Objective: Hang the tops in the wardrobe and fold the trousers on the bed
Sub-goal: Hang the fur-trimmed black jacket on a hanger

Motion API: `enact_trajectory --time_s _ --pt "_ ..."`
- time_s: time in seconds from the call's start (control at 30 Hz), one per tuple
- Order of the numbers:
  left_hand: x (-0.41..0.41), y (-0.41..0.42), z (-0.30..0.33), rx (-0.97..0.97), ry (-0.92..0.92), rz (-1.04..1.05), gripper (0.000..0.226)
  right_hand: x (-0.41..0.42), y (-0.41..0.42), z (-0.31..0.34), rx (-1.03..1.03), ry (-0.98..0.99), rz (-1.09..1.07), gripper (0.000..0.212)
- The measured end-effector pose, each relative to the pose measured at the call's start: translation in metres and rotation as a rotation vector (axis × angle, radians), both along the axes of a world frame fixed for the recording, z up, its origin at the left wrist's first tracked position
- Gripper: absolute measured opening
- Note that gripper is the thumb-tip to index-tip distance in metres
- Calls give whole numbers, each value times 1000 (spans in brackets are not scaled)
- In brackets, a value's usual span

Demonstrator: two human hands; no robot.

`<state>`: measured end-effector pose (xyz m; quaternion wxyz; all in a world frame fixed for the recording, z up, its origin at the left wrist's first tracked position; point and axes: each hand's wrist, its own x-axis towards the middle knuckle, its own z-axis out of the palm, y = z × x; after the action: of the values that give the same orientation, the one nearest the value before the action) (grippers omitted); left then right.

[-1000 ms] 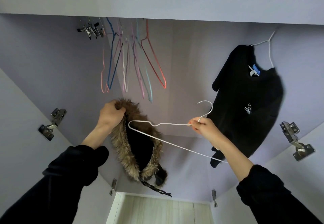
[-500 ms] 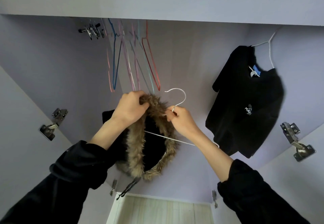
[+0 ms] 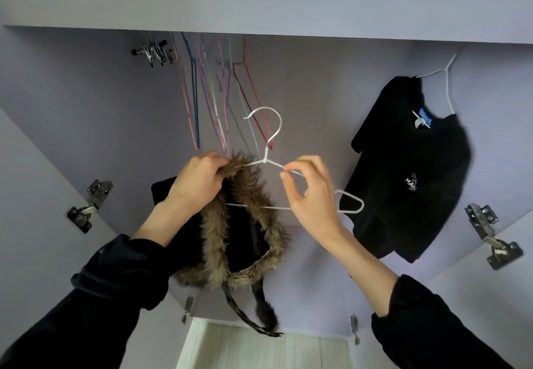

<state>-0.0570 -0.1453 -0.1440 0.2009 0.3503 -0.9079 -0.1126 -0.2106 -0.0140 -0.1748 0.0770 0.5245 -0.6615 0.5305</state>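
I look up into the open wardrobe (image 3: 302, 85). My left hand (image 3: 199, 178) grips the brown fur collar of a black top (image 3: 242, 241) at its upper edge. A white wire hanger (image 3: 265, 137) runs through the collar, its hook pointing up. My right hand (image 3: 310, 192) pinches the hanger's right shoulder wire between thumb and fingers. The hanger's right end loop sticks out past my right wrist. The top's black cords dangle below. Another black top (image 3: 412, 172) hangs on a white hanger at the right.
Several coloured wire hangers (image 3: 227, 94) hang in a bunch at the upper middle, just behind the white hook. Metal clips (image 3: 153, 51) sit at the upper left. Door hinges (image 3: 89, 207) (image 3: 490, 233) stick out on both sides. Pale floor (image 3: 259, 348) shows below.
The right hand slid from the hanger's neck out along its right shoulder wire. The hanger has gone deeper into the fur collar and stands more upright. The left hand stays on the collar.
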Motion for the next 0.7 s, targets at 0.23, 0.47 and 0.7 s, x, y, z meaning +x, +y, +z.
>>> enact_trajectory --time_s 0.23,0.47,0.7 --pt "4 2 13 -2 181 -53 16 5 3 -67 519 14 -15 20" --pt "17 5 32 -30 345 -100 18 -28 -36 -76 864 113 14 57" --pt "43 -10 18 -70 290 -89 34 -60 -34 -51 765 -31 -54 21"
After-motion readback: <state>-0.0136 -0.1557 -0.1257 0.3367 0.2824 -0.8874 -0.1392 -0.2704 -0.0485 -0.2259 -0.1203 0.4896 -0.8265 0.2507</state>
